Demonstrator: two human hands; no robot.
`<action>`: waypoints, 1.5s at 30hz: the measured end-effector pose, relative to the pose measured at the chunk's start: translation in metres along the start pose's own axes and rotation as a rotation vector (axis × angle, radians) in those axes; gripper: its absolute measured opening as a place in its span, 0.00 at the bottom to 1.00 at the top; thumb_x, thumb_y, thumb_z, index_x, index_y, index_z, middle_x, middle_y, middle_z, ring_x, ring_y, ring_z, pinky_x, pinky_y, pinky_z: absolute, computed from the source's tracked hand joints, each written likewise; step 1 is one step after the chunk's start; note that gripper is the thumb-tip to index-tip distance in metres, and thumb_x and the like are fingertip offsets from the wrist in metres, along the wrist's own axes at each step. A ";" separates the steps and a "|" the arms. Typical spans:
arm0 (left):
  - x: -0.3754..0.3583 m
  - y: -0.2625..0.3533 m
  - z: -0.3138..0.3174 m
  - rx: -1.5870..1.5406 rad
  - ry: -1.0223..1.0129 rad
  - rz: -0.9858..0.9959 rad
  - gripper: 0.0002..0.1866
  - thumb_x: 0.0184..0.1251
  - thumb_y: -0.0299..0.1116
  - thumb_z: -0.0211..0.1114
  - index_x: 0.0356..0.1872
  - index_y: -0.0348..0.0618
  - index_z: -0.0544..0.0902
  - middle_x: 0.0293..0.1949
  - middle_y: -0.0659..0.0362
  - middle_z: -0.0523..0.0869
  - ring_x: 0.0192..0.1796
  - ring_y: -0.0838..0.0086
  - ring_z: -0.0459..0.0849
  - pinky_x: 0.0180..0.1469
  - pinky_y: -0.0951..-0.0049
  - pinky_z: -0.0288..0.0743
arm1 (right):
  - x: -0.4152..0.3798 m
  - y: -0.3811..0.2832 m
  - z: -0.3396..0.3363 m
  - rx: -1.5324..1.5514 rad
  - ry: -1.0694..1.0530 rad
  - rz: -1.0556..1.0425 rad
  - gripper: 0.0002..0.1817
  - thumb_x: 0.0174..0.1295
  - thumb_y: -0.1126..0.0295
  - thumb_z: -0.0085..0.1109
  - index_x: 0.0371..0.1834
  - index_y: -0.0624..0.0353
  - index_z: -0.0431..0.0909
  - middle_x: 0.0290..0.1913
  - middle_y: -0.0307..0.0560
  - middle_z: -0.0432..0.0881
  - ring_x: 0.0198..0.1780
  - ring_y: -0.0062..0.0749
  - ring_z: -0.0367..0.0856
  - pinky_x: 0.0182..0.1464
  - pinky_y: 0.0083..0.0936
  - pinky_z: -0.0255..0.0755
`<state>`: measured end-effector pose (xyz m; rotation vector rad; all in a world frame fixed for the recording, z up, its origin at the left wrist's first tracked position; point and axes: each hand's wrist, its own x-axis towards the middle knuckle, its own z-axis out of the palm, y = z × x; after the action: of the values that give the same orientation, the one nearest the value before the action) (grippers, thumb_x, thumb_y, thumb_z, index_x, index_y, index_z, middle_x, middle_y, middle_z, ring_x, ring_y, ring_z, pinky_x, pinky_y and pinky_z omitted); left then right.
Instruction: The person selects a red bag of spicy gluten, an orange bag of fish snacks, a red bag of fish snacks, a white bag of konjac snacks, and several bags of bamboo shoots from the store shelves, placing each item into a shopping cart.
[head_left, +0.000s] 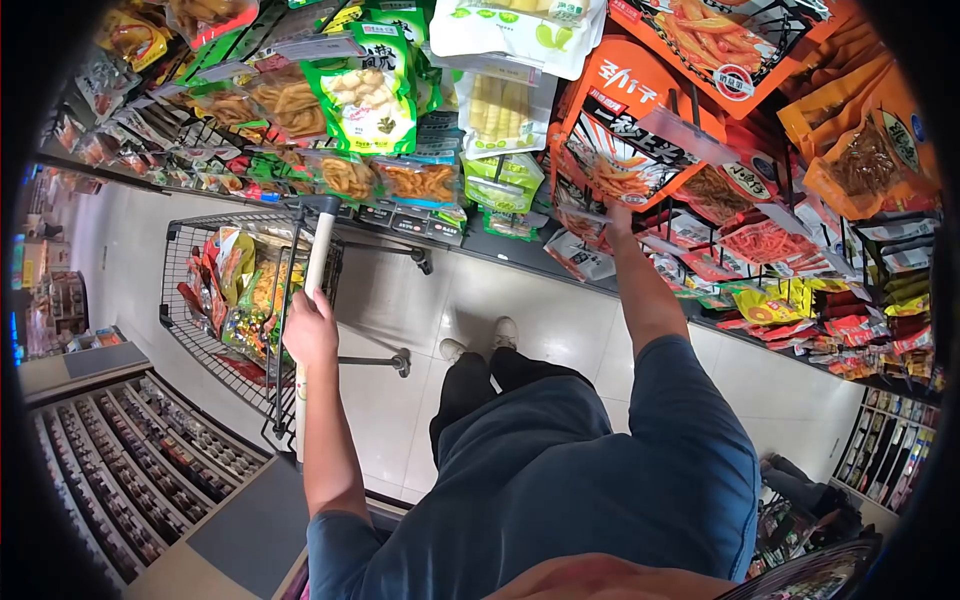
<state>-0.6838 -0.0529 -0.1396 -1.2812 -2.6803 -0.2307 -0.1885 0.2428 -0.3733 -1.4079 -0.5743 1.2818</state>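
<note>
Across eleven to three o'clock stretches a long, dark-based display rack (500, 256) of hanging snacks. At nine stands a black wire-mesh shopping cart (225, 370); the left hand (312, 330) grips its pale tubular handle (321, 245). At one hangs a glossy orange-and-black pouch (625, 150), the right hand (619, 220) at its lower edge, grip hidden. Sharp tugging might dislodge neighbours; uneven leaning could roll the cart.

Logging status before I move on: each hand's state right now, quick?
Left hand: closed around the white cart handle.
Right hand: at the orange packet's lower edge; fingers partly hidden, grip cannot be told.
</note>
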 end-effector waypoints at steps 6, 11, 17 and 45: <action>0.000 -0.003 0.004 0.010 -0.006 -0.021 0.19 0.72 0.49 0.51 0.28 0.44 0.73 0.24 0.54 0.82 0.27 0.55 0.82 0.29 0.56 0.75 | 0.019 0.013 -0.016 -0.098 -0.048 -0.035 0.10 0.56 0.68 0.62 0.37 0.62 0.80 0.36 0.41 0.80 0.37 0.29 0.74 0.45 0.30 0.66; 0.000 -0.002 0.002 0.000 0.017 -0.011 0.19 0.71 0.49 0.52 0.27 0.45 0.73 0.24 0.54 0.81 0.27 0.56 0.82 0.29 0.56 0.75 | 0.022 0.015 -0.016 -0.111 0.022 -0.063 0.09 0.56 0.71 0.62 0.37 0.64 0.80 0.36 0.41 0.79 0.36 0.28 0.74 0.42 0.28 0.67; -0.001 -0.001 0.000 0.022 0.003 -0.026 0.19 0.71 0.50 0.51 0.28 0.45 0.73 0.24 0.55 0.82 0.27 0.56 0.83 0.29 0.56 0.75 | 0.030 0.009 -0.022 -0.232 0.052 -0.038 0.11 0.58 0.69 0.60 0.42 0.62 0.81 0.38 0.42 0.82 0.34 0.28 0.79 0.37 0.28 0.71; -0.013 -0.016 -0.015 -0.160 -0.120 -0.063 0.20 0.70 0.52 0.52 0.35 0.44 0.78 0.29 0.50 0.84 0.32 0.52 0.84 0.36 0.54 0.76 | -0.365 0.011 0.185 -0.684 -1.145 -0.421 0.06 0.61 0.71 0.58 0.38 0.61 0.81 0.35 0.49 0.84 0.38 0.38 0.83 0.43 0.31 0.75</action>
<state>-0.6871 -0.0755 -0.1289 -1.2941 -2.8574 -0.3956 -0.4679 -0.0090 -0.2126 -0.8187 -2.1103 1.5157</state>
